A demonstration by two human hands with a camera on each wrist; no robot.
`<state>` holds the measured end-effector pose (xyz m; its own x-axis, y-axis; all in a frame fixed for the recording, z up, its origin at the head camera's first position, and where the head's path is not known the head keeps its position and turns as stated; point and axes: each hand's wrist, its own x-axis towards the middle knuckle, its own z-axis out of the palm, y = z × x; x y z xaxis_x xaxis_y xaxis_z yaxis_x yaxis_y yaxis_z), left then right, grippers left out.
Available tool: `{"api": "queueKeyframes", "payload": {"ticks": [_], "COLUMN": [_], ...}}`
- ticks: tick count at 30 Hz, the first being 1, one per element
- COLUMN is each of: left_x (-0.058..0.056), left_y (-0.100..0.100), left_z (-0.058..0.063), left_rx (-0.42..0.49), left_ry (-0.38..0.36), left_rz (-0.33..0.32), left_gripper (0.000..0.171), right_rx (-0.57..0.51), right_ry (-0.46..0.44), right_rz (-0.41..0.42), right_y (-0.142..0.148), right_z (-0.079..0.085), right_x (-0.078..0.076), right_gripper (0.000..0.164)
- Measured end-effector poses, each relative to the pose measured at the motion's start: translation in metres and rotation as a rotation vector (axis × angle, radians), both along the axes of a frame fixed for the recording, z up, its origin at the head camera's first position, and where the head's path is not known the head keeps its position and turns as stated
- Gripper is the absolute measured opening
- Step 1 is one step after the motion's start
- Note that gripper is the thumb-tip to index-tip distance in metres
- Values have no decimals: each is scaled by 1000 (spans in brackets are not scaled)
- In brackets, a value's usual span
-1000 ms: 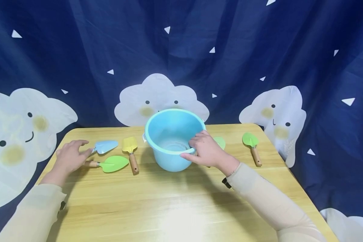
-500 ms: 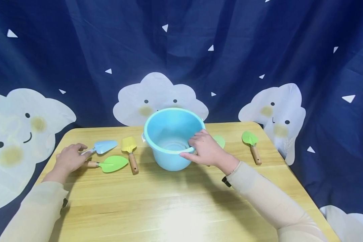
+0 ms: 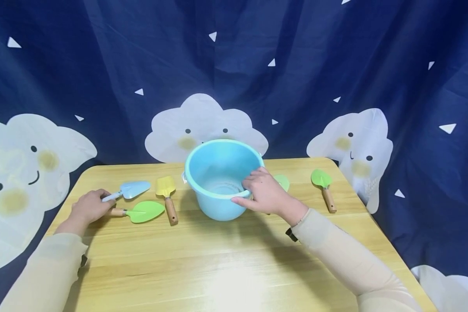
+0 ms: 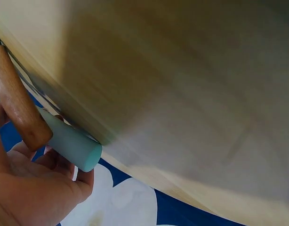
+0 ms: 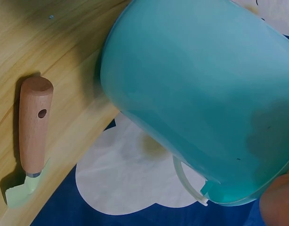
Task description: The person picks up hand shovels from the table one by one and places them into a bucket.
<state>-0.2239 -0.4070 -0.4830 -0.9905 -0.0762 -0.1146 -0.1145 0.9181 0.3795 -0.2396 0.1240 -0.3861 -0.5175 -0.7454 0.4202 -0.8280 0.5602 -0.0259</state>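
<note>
My left hand [image 3: 89, 207] is at the table's left side, fingers curled at the handle of a light blue trowel [image 3: 134, 189]. In the left wrist view, those fingers bend behind the pale blue handle [image 4: 74, 143]. A wooden handle [image 4: 17, 99] passes close by; it belongs to the green trowel [image 3: 145, 211], lying nearest that hand. My right hand [image 3: 267, 190] grips the near right rim of a light blue bucket [image 3: 222, 206], thumb outside and fingers inside. The bucket stands upright with only its bare bottom showing inside.
A yellow shovel [image 3: 165, 186] lies between the green trowel and the bucket. Behind my right hand is a pale green trowel [image 3: 282, 182], partly hidden. Another green trowel [image 3: 322, 178] lies farther right. A dark blue curtain [image 3: 234, 52] hangs behind the wooden table [image 3: 160, 268].
My left hand has shifted a little left and down along the light blue trowel, uncovering more of its handle. The right hand and bucket have stayed put.
</note>
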Motion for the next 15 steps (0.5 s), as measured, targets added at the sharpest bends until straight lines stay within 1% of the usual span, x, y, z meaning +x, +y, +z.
{"api": "queueKeyframes", "payload": {"ticks": [7,15], "left_x": [-2,-4], "left_y": [-6,-7], "left_z": [-2,1], "left_rx": [0,2], "left_ry": [-11,-29], "left_rz": [-17,-47], "left_gripper": [49,46], "right_rx": [-5,1], "right_ry": [0,1], "right_rz": [-1,-5], "right_y": [0,1], "right_z": [0,0], "right_x": [0,1], "right_gripper": [66,66]}}
